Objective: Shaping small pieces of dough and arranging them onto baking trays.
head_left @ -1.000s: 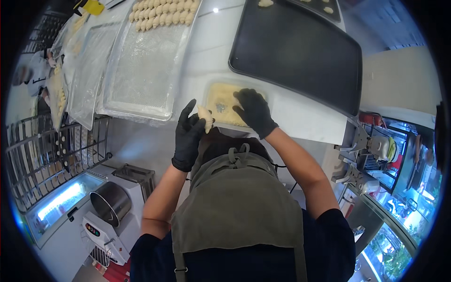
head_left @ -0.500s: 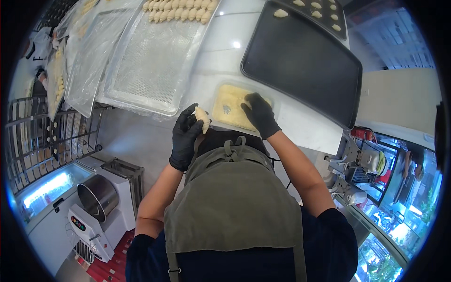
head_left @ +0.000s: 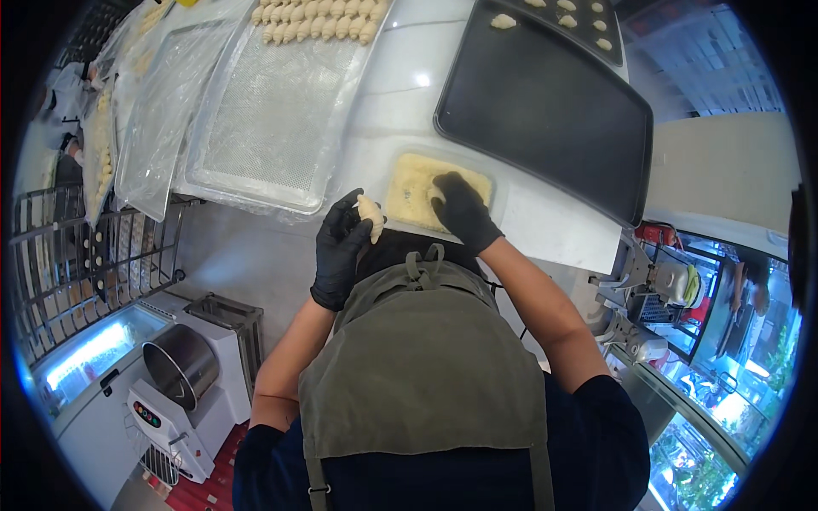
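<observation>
My left hand [head_left: 341, 243], in a black glove, holds a pale rolled dough piece [head_left: 370, 218] between fingers and thumb, just left of a shallow container of pale yellow crumbs [head_left: 407, 179]. My right hand [head_left: 460, 209], also gloved, is down in that container with fingers curled; a pale piece [head_left: 436, 195] shows partly beneath them, perhaps dough. Beyond the container lies a large dark tray [head_left: 545, 111] with a dough piece [head_left: 504, 20] near its top left. A perforated tray [head_left: 260, 128] on clear plastic holds rows of rolled dough [head_left: 315, 19] at its far end.
Plastic-covered trays [head_left: 158, 119] line the white table [head_left: 383, 102]; another tray of dough pieces [head_left: 588, 21] is at back right. A metal rack [head_left: 94, 255], a white mixer [head_left: 183, 392] and a freezer [head_left: 102, 341] stand at left. A co-worker [head_left: 64, 94] is at far left, machines [head_left: 673, 285] at right.
My right hand has shifted slightly and its fingers have curled further down into the crumbs. My left hand still holds its dough piece. The view has shifted a little.
</observation>
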Action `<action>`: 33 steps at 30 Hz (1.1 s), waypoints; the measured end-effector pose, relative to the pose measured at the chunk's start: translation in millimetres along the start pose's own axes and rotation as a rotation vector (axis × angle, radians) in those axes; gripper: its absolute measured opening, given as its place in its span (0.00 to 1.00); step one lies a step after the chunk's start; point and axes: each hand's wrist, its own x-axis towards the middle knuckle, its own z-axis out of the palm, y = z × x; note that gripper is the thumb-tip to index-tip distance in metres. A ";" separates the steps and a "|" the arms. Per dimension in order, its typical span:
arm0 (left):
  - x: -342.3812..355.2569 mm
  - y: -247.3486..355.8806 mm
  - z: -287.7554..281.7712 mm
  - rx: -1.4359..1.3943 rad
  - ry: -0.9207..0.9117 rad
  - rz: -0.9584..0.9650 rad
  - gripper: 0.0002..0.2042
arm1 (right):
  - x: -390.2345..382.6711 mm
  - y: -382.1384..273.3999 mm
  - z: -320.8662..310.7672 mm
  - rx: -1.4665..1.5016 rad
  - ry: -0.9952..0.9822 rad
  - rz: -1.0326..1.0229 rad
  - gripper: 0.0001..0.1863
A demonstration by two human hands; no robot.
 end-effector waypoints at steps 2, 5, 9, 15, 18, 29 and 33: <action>-0.4 1.6 -0.5 0.010 -0.001 0.023 0.29 | 0.9 0.7 -4.8 0.212 0.014 0.044 0.16; 2.3 3.3 -2.2 0.010 -0.003 0.003 0.28 | 2.1 -4.4 -5.8 0.072 0.001 -0.067 0.15; 3.1 1.4 -7.3 0.018 -0.003 -0.006 0.28 | 3.6 -5.8 -1.8 -0.027 -0.050 -0.205 0.15; 3.4 -4.5 -13.3 0.045 -0.003 0.020 0.28 | 13.9 -4.0 3.7 -0.037 -0.144 -0.236 0.16; 3.2 -4.4 -12.1 0.059 -0.013 0.026 0.28 | 19.1 -5.9 6.5 -0.167 -0.118 -0.194 0.16; 10.0 1.9 5.5 0.190 -0.058 0.099 0.29 | 9.4 -3.8 -10.0 0.238 -0.112 -0.230 0.16; 20.7 2.8 23.8 0.173 -0.106 0.080 0.27 | -2.5 0.6 -53.9 1.055 -0.089 0.351 0.18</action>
